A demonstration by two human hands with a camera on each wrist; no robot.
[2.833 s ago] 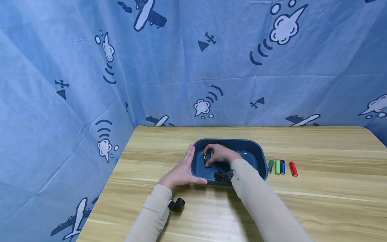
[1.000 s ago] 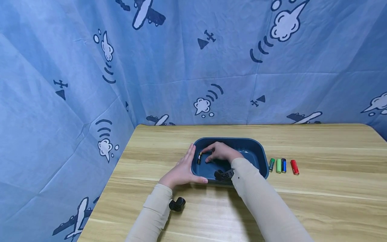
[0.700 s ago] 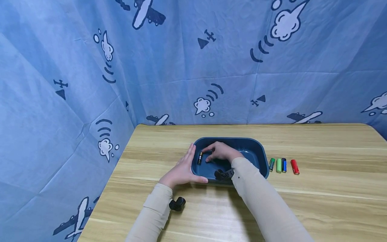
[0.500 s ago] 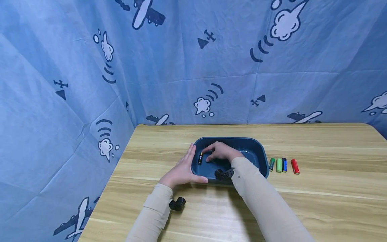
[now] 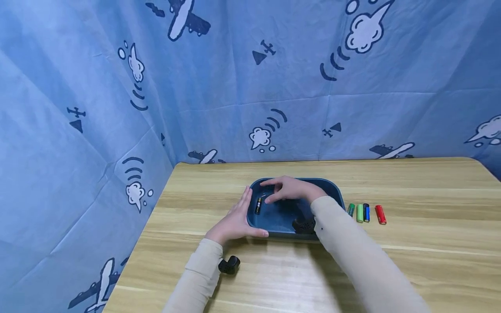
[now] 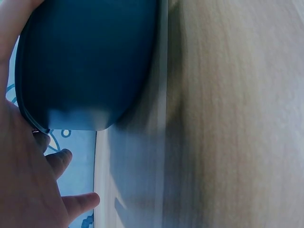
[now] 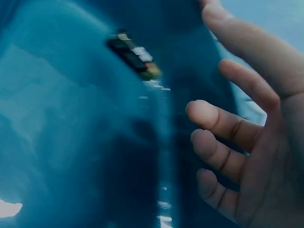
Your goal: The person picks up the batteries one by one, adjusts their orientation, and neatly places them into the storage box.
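Note:
A dark blue rectangular box (image 5: 279, 228) stands on the table in the head view. My left hand (image 5: 233, 221) rests against its left end, fingers straight along that side and thumb on the front edge. In the left wrist view these fingers are spread by the outer wall. Inside the box, near its left end, lies a black and gold battery (image 5: 258, 205), blurred in the right wrist view. Just right of and above it is my right hand (image 5: 291, 189), its fingers loosely bent and apart, holding nothing. My right forearm hides the box's front right corner.
Right of the box, a dark green battery (image 5: 351, 210), a light green battery (image 5: 359, 213), a blue battery (image 5: 366, 212) and a red battery (image 5: 380, 214) lie on the wooden table (image 5: 430, 243). A blue patterned curtain (image 5: 305, 78) hangs behind.
My right hand has let go of the black battery, which now lies in the box close to its left wall. That hand has since lifted and opened wider. My left hand stays put.

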